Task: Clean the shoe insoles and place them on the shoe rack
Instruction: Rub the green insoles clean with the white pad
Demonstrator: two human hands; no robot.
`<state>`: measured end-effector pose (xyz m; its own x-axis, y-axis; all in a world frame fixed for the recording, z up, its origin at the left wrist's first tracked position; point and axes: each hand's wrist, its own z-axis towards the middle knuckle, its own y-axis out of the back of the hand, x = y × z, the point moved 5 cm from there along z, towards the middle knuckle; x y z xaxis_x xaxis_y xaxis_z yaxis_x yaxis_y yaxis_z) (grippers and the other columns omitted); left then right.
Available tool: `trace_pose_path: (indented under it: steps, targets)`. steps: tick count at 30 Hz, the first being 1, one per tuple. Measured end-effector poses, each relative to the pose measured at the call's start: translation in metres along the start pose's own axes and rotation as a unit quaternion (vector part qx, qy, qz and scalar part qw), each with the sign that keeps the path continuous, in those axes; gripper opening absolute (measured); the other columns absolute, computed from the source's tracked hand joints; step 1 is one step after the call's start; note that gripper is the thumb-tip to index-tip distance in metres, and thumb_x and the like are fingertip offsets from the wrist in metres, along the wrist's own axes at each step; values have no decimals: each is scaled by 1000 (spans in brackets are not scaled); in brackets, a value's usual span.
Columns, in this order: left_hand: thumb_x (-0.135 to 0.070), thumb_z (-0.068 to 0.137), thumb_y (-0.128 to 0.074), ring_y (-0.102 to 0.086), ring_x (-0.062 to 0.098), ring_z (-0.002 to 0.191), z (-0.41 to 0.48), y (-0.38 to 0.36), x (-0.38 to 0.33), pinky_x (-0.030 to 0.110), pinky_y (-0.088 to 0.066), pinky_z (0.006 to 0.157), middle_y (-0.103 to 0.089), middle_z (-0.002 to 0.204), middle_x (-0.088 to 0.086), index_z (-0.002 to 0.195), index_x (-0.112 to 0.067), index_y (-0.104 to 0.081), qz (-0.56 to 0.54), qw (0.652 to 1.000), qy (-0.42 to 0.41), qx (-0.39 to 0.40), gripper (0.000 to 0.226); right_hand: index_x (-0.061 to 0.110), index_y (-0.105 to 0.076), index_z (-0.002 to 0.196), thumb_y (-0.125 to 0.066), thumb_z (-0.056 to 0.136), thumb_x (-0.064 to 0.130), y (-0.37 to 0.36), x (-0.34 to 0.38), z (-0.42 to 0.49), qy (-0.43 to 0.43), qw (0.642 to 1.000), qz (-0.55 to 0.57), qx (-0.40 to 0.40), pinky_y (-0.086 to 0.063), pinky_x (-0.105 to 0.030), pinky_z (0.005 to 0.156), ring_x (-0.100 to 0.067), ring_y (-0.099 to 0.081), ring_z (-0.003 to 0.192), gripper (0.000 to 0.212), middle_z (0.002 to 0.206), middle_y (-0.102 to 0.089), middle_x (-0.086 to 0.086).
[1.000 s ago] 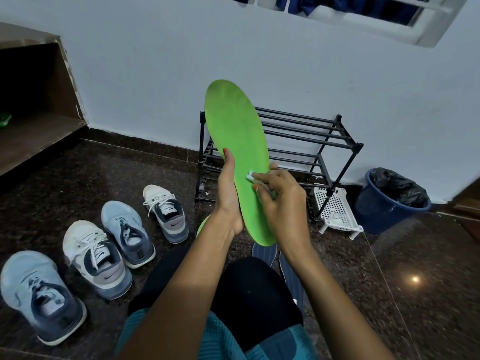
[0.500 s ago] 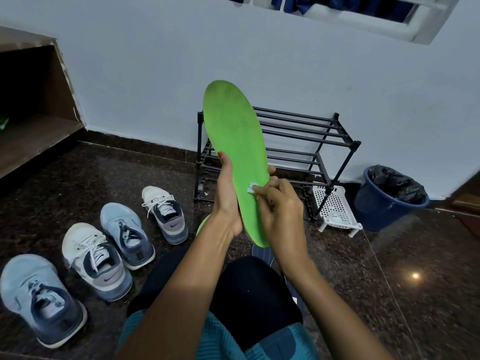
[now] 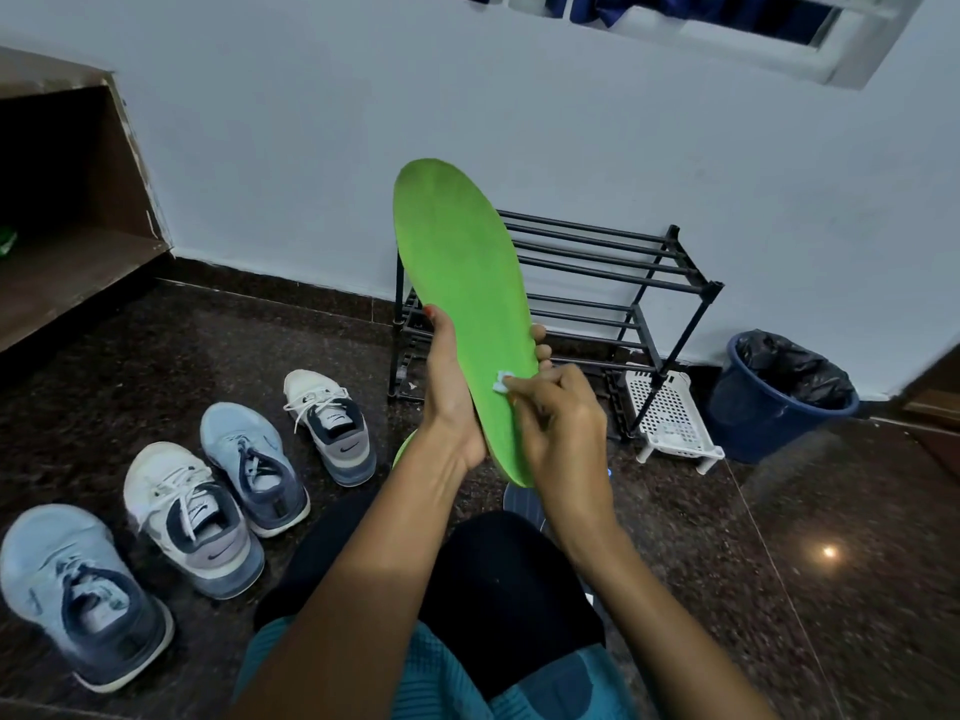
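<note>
Left hand (image 3: 452, 402): wrapped round the green insole (image 3: 462, 283) at its lower third, thumb along the near edge, fingertips showing past the far edge. It holds the insole upright in the air, toe end up, in front of the shoe rack (image 3: 613, 283).

Right hand (image 3: 561, 428): fingers pinched on a small white wipe (image 3: 502, 381), which is pressed to the insole face just above the heel.

Handling, my judgement: thin foam, light, and it will flex under rubbing. The matte face is unlikely to slip. I would grip at the waist or heel with fingers behind as backing. The unsupported toe would fold if pushed.

Against one second ago: the wipe sits slightly lower, toward the heel, and the right hand covers less of the face. The left grip is unchanged.

Outward: the edge of a second green insole (image 3: 402, 452) shows under the left wrist, with a dark insole (image 3: 522, 504) on the floor by the knee. Four shoes (image 3: 332, 428) lie to the left. A white basket (image 3: 670, 418) and a blue bin (image 3: 769, 407) stand beside the rack.
</note>
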<state>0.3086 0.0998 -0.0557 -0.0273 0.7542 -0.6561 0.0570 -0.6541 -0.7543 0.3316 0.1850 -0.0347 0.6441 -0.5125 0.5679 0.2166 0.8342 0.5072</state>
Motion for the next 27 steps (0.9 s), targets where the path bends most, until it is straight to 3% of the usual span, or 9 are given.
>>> trace_pose_path:
  steps: [5, 9, 17, 20, 27]
  targets:
    - [-70, 90, -8, -65, 20, 68, 0, 1, -1, 28, -56, 65, -68, 80, 11, 98, -2, -63, 10, 1000, -5, -6, 88, -1, -70, 93, -56, 80, 2, -2, -1, 4, 3, 1000, -25, -11, -36, -13, 69, -23, -55, 75, 20, 81, -48, -1]
    - [-71, 90, -12, -63, 21, 66, 0, 2, -3, 29, -55, 65, -67, 80, 14, 96, 1, -64, -28, 999, -16, 2, 89, 1, -71, 92, -55, 76, 5, -3, 6, -10, -5, 999, 32, 11, -35, -1, 68, -8, -51, 69, 23, 76, -53, -2]
    - [-72, 89, -9, -63, 20, 70, 1, 1, 0, 31, -54, 69, -68, 82, 11, 98, -3, -64, -3, 1000, -10, 5, 89, 0, -70, 93, -55, 80, 2, 0, -1, 2, 2, 1000, -29, -12, -37, -15, 70, -22, -55, 76, 20, 84, -48, 0]
    - [-71, 90, -8, -64, 19, 68, 1, 2, 0, 29, -55, 67, -68, 81, 10, 98, -3, -64, 4, 1000, -10, -5, 88, -2, -69, 93, -55, 79, 2, -1, -3, 3, 3, 999, -46, -20, -34, -13, 69, -23, -54, 76, 20, 83, -49, -2]
    - [-72, 89, -13, -62, 21, 64, 0, -1, -4, 29, -54, 64, -66, 77, 13, 77, -3, -75, -43, 999, -23, 15, 94, 4, -72, 93, -57, 76, 2, -1, 7, -15, -15, 998, 59, 29, -34, 1, 67, 8, -51, 73, 23, 77, -52, 3]
